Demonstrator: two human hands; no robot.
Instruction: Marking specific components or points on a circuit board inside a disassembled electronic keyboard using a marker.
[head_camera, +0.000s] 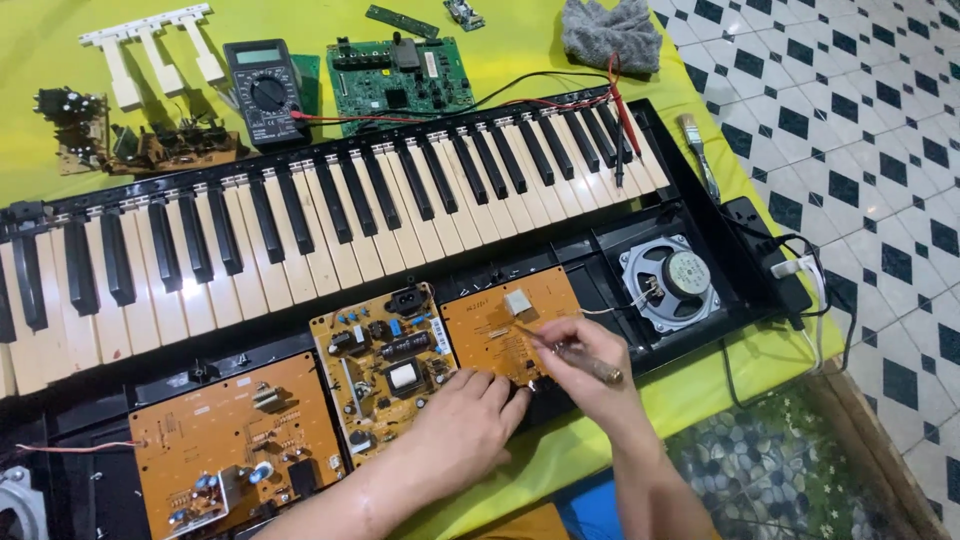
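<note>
Right hand (580, 365) is pinched shut around a thin tool (572, 352), looks like a small screwdriver or probe with a brass-coloured handle. Its long axis runs diagonally: handle end sticks out toward the lower right past the fingers, tip points up and left onto the small orange board (495, 320). The tip sits on that board just below a white square part.

Left hand (468, 420) lies just left of the right-hand grip, fingers curled together and pressing down on the near edge of the same orange board, touching it. Can't tell if it's actually holding anything under the fingers.

Further left of that hand is the power board (380, 365) with a black coil and a white block on it, and beyond that a bigger orange board (225, 430) at the keyboard's left end. Right of the right hand sits a round speaker (672, 283) in the black case.

Farther out, the row of keys (330, 225) runs across the whole width, with red and black probes (620, 130) lying over the right end. Past the keys on the green tabletop (60, 40): a multimeter (263, 90), a green board (400, 80), loose white keys (150, 50), a grey rag (610, 35) and a brush (698, 150) off to the right.
</note>
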